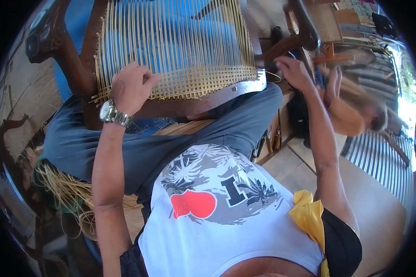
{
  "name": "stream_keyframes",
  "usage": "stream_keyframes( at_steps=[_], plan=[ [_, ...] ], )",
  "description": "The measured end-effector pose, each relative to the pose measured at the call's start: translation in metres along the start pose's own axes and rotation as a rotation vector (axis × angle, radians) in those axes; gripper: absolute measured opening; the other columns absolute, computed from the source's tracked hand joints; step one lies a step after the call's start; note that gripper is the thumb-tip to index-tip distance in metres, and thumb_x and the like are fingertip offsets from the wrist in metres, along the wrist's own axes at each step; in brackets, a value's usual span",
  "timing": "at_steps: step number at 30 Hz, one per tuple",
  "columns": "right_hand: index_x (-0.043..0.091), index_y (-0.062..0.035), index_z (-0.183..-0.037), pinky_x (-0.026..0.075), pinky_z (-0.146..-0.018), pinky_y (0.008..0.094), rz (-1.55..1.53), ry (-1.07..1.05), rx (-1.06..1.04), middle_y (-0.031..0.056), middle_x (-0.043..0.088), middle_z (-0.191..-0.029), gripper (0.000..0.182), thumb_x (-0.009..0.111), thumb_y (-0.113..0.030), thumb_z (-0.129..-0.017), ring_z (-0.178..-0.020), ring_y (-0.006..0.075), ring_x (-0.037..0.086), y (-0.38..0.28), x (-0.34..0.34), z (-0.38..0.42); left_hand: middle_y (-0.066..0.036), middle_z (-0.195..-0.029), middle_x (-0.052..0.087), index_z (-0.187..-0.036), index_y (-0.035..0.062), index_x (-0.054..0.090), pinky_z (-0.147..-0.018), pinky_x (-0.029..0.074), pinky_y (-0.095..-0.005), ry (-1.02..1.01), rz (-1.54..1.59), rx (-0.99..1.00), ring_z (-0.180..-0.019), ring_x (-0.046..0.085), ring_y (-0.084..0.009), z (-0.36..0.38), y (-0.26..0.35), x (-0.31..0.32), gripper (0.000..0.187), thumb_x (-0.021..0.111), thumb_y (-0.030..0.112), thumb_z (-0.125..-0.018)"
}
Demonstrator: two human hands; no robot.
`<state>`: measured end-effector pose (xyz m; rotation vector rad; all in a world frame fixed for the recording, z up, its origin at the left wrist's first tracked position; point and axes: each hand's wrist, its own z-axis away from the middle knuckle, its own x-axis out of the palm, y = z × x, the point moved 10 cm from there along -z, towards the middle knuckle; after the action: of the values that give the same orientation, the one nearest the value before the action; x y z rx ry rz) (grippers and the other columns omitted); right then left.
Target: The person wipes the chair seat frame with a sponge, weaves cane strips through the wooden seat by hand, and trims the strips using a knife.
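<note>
A dark wooden chair frame (171, 109) lies before me, its seat opening crossed by a cane weave (194, 85). Long strands run lengthwise; closely interlaced crosswise strands fill the part nearest me. My left hand (131, 87), wearing a metal watch (113, 114), rests on the left side of the weave with bent fingers. What its fingertips hold, if anything, is hidden. Off the right edge of the seat, my right hand (293, 73) has its fingers pinched together. A thin cane strand (276, 82) loops between that hand and the chair rail, and seems held in the pinch.
The chair sits over my crossed legs (235, 117). A bundle of loose cane strands (62, 182) lies at my left. Another person (349, 115) is at the right, near a wooden chair part (344, 57). Blue material (71, 27) shows behind the frame.
</note>
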<state>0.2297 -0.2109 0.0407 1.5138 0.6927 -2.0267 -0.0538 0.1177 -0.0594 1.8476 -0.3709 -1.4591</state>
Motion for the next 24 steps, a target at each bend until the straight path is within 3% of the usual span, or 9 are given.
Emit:
stream_keyframes(
  at_steps=[3,6,9,12,15,18,21,24],
  plan=[
    [0.072,-0.0057,-0.113,0.053,-0.089,0.0394,-0.036,0.024,0.007,0.0187,0.072,-0.107,0.027,0.062,-0.022,-0.095,-0.1,0.0352,0.069,-0.009,-0.012,-0.005,-0.009,-0.075,0.063,-0.076,0.0071,0.068,-0.068,0.048,-0.0452,-0.001,0.012,-0.015,-0.075,0.063,-0.0314,0.0,0.0,0.0,0.026,0.075,0.03,-0.085],
    [0.072,-0.0057,-0.113,0.053,-0.088,0.0393,-0.183,0.282,0.047,0.019,0.072,-0.109,0.028,0.063,-0.025,-0.094,-0.099,0.0345,0.07,0.0,-0.022,-0.021,-0.013,-0.076,0.062,-0.08,0.0034,0.064,-0.065,0.046,-0.0449,-0.009,0.013,-0.077,-0.072,0.062,-0.0338,0.001,-0.007,0.0,0.027,0.073,0.027,-0.088],
    [0.071,-0.0035,-0.113,0.053,-0.079,0.0357,-0.003,-0.24,-0.086,0.0141,0.073,-0.095,0.026,0.062,-0.021,-0.096,-0.083,0.0237,0.068,-0.019,0.019,-0.024,-0.013,-0.077,0.065,-0.082,0.005,0.064,-0.064,0.046,-0.0469,0.044,-0.083,-0.211,-0.074,0.063,-0.0349,-0.005,-0.023,-0.003,0.026,0.071,0.028,-0.09],
    [0.071,-0.0024,-0.112,0.052,-0.077,0.0351,-0.113,-0.068,0.105,0.0128,0.072,-0.094,0.025,0.061,-0.019,-0.096,-0.082,0.0214,0.068,-0.01,-0.007,-0.041,-0.013,-0.077,0.067,-0.083,0.0055,0.064,-0.063,0.047,-0.0476,-0.005,-0.151,-0.239,-0.075,0.065,-0.0357,-0.008,-0.03,0.003,0.025,0.071,0.029,-0.09],
    [0.071,-0.0023,-0.113,0.053,-0.078,0.0342,0.031,-0.038,-0.098,0.0121,0.072,-0.094,0.025,0.06,-0.019,-0.096,-0.084,0.0197,0.067,-0.025,0.003,-0.039,-0.014,-0.077,0.067,-0.083,0.0053,0.065,-0.064,0.048,-0.0467,-0.053,-0.132,-0.221,-0.075,0.065,-0.0355,-0.01,-0.031,0.002,0.025,0.072,0.029,-0.089],
    [0.07,-0.0024,-0.116,0.053,-0.082,0.0343,-0.082,-0.231,0.081,0.0135,0.073,-0.097,0.027,0.06,-0.019,-0.097,-0.091,0.0211,0.069,-0.016,0.002,-0.036,-0.012,-0.079,0.071,-0.083,0.008,0.068,-0.066,0.05,-0.0498,-0.113,-0.076,-0.236,-0.077,0.068,-0.0366,-0.009,-0.034,0.004,0.024,0.07,0.031,-0.09],
    [0.069,-0.0023,-0.117,0.053,-0.08,0.0338,-0.034,-0.191,-0.047,0.0125,0.072,-0.097,0.028,0.06,-0.021,-0.097,-0.085,0.0191,0.067,-0.016,0.01,-0.034,-0.013,-0.078,0.07,-0.083,0.0077,0.069,-0.065,0.05,-0.049,-0.113,-0.04,-0.235,-0.076,0.067,-0.0361,-0.008,-0.036,0.002,0.025,0.07,0.031,-0.089],
    [0.07,-0.0021,-0.116,0.053,-0.08,0.0334,-0.142,-0.083,0.024,0.0109,0.072,-0.097,0.028,0.06,-0.022,-0.098,-0.083,0.0174,0.066,-0.022,-0.012,-0.033,-0.013,-0.078,0.07,-0.083,0.0074,0.07,-0.065,0.05,-0.0487,-0.088,-0.029,-0.227,-0.076,0.067,-0.0358,-0.01,-0.034,-0.001,0.025,0.071,0.032,-0.089]
  ],
)
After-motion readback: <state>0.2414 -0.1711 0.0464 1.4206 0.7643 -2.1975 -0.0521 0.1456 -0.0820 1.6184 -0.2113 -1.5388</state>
